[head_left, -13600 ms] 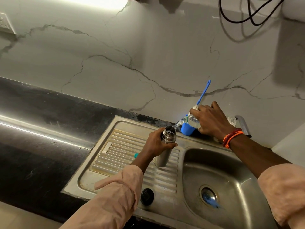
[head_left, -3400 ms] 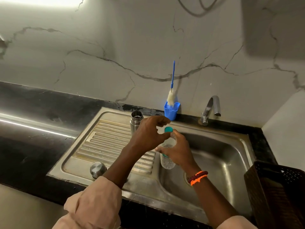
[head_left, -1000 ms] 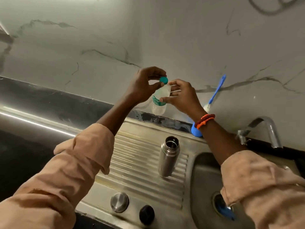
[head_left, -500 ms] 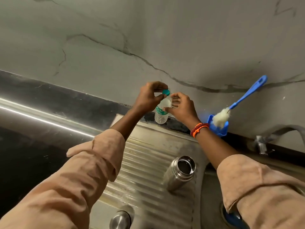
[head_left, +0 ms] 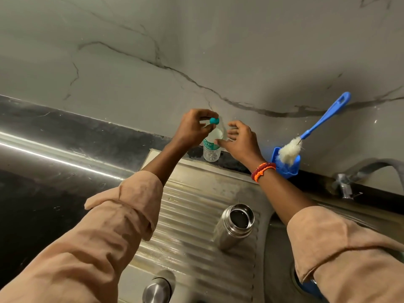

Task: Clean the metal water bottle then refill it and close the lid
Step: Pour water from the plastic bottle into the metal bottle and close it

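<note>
Two hands: we have both stretched out to the plastic bottle point(head_left: 211, 149) at the back edge of the counter, against the marble wall point(head_left: 153, 62).
Left hand point(head_left: 192, 127): our fingers are curled, the fingertips point(head_left: 213, 115) pinching the teal cap point(head_left: 214, 121) on top of the plastic bottle.
Right hand point(head_left: 241, 141): our fingers are spread and loose, just right of the bottle's shoulder; only the thumb tip seems to touch its side, and we grip nothing.
Metal water bottle point(head_left: 232, 226): it stands upright and open-mouthed on the ribbed drainboard point(head_left: 188, 215), well short of our fingertips, between our two forearms and nearer the right one.
Lid point(head_left: 156, 290): a round steel cap sits at the near edge of the drainboard, far behind our fingers, under the left sleeve point(head_left: 122, 215).
Brush point(head_left: 306, 136): it leans in a blue holder point(head_left: 288, 169), just right of our right wrist.
Tap point(head_left: 358, 173): further right of the holder.
</note>
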